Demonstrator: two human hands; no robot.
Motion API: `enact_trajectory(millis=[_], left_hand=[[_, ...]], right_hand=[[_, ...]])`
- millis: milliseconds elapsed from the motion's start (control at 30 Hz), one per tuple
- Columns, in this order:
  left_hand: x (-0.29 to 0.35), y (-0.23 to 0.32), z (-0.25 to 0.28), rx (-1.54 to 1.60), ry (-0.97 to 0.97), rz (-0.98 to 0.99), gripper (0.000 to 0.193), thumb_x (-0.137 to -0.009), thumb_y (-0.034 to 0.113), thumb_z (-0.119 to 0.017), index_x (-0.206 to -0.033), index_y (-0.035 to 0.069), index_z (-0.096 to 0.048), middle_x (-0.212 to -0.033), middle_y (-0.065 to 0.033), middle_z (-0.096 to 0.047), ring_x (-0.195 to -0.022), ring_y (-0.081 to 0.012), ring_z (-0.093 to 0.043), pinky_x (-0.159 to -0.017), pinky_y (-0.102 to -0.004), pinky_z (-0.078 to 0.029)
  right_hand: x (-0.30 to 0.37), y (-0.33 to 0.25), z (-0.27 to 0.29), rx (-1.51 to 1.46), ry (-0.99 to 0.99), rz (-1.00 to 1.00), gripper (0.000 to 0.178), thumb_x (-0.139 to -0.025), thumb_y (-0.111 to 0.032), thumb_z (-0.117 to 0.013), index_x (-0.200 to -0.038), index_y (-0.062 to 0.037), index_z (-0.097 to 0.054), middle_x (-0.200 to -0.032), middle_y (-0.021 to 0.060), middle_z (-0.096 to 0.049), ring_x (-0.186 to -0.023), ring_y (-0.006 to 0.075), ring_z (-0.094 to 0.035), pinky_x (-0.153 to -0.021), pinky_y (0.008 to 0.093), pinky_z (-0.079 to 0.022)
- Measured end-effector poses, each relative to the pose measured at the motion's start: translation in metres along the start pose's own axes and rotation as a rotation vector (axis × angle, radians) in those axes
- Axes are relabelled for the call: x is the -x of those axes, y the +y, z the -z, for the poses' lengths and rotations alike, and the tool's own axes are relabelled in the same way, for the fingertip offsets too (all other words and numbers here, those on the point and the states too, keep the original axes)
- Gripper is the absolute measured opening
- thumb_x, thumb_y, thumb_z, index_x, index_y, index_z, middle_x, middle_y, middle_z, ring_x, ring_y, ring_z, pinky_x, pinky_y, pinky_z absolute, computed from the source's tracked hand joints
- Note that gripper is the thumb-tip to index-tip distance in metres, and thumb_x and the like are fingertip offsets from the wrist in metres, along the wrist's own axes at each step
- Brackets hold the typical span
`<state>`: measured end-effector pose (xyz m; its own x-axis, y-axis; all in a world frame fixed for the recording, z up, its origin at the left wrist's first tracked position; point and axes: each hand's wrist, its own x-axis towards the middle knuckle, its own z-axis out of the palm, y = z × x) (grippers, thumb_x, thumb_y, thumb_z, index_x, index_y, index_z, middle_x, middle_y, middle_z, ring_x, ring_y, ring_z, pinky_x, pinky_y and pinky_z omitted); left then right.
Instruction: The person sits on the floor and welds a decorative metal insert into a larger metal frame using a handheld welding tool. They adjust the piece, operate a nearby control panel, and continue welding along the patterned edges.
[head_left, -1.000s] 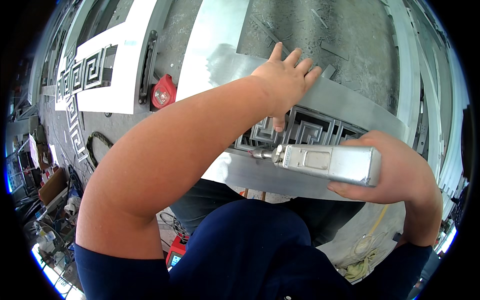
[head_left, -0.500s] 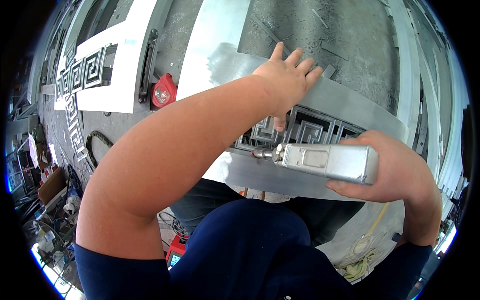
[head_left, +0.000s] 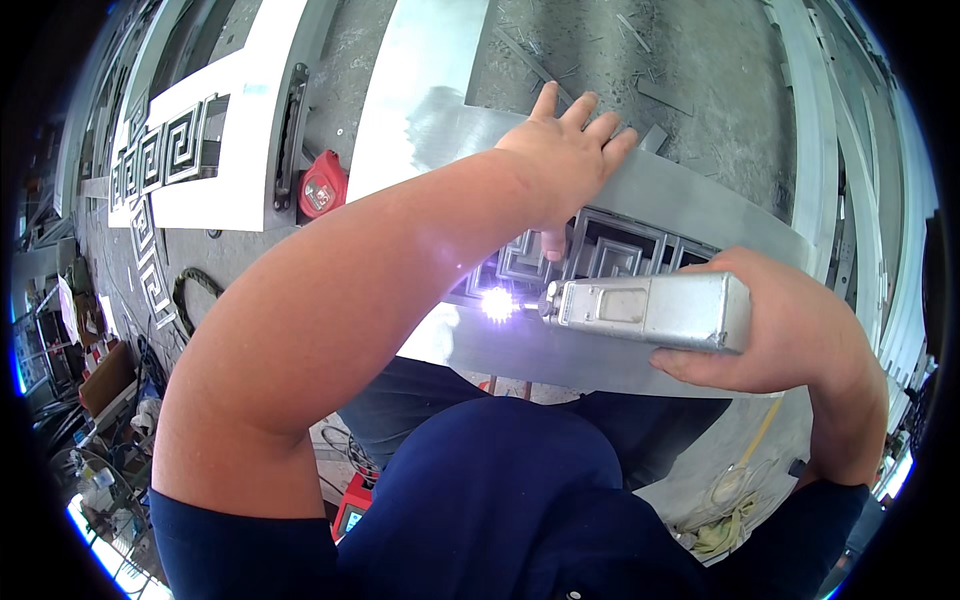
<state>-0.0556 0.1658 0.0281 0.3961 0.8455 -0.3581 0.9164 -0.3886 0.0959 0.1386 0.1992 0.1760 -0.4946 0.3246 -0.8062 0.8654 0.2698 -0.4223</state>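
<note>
My right hand is wrapped round a silver, box-bodied welding gun with its nozzle toward the left. At the nozzle tip a bright violet-white glare burns on the seam between a square-spiral metal grille and the near rail of a silver metal frame. The glare hides the exact contact point. My left hand lies with fingers spread across the frame's far rail, its thumb over the grille. My left forearm covers part of the frame.
A red tape measure lies left of the frame. Farther left stands another panel with a spiral-pattern grille. Metal offcuts litter the concrete floor beyond. A red machine and cables are by my legs.
A bright glare has appeared at the welding gun's tip. The gun and both hands have shifted very slightly left in the view, holding the same poses.
</note>
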Motion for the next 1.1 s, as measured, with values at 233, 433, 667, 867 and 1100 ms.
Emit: enact_trajectory(millis=[233, 433, 667, 867, 1100], left_hand=[[-0.001, 0.000, 0.001, 0.000, -0.008, 0.001, 0.137, -0.059, 0.045, -0.099, -0.165, 0.006, -0.021, -0.165, -0.0148, -0.035, -0.158, -0.0371, -0.024, -0.128, -0.0614, -0.021], [-0.001, 0.001, 0.006, -0.008, -0.037, -0.003, 0.138, -0.059, 0.047, -0.099, -0.165, 0.005, -0.021, -0.165, -0.0146, -0.035, -0.158, -0.0369, -0.024, -0.128, -0.0612, -0.021], [0.000, 0.001, 0.006, -0.003, -0.030, -0.002, 0.138, -0.059, 0.048, -0.099, -0.165, 0.006, -0.021, -0.166, -0.0145, -0.034, -0.158, -0.0368, -0.023, -0.129, -0.0607, -0.021], [-0.002, 0.001, 0.005, -0.022, -0.044, 0.006, 0.140, -0.058, 0.051, -0.099, -0.165, 0.006, -0.020, -0.167, -0.0147, -0.033, -0.158, -0.0370, -0.023, -0.129, -0.0604, -0.020], [-0.001, 0.000, 0.005, -0.012, -0.055, 0.004, 0.141, -0.058, 0.051, -0.099, -0.165, 0.005, -0.020, -0.166, -0.0150, -0.034, -0.158, -0.0377, -0.023, -0.129, -0.0606, -0.020]], right_hand=[[0.007, 0.005, -0.002, 0.030, 0.076, 0.020, 0.061, -0.069, -0.037, -0.095, -0.113, -0.0012, -0.074, -0.101, 0.0147, -0.071, -0.093, 0.0276, -0.072, -0.083, 0.0360, -0.056], [0.004, 0.008, 0.002, -0.002, -0.010, 0.102, 0.039, -0.077, -0.033, -0.086, -0.102, -0.0052, -0.077, -0.090, 0.0140, -0.076, -0.084, 0.0334, -0.073, -0.077, 0.0405, -0.058], [0.004, 0.018, 0.002, -0.003, -0.038, 0.106, 0.037, -0.077, -0.033, -0.085, -0.101, -0.0053, -0.078, -0.090, 0.0143, -0.075, -0.083, 0.0339, -0.073, -0.077, 0.0405, -0.058], [0.005, 0.019, 0.003, 0.007, -0.032, 0.111, 0.039, -0.077, -0.035, -0.086, -0.101, -0.0052, -0.078, -0.089, 0.0144, -0.074, -0.083, 0.0343, -0.072, -0.077, 0.0408, -0.058], [0.007, 0.017, 0.008, 0.020, -0.084, 0.071, 0.042, -0.079, -0.037, -0.086, -0.105, -0.0047, -0.077, -0.088, 0.0136, -0.076, -0.081, 0.0315, -0.073, -0.076, 0.0392, -0.057]])
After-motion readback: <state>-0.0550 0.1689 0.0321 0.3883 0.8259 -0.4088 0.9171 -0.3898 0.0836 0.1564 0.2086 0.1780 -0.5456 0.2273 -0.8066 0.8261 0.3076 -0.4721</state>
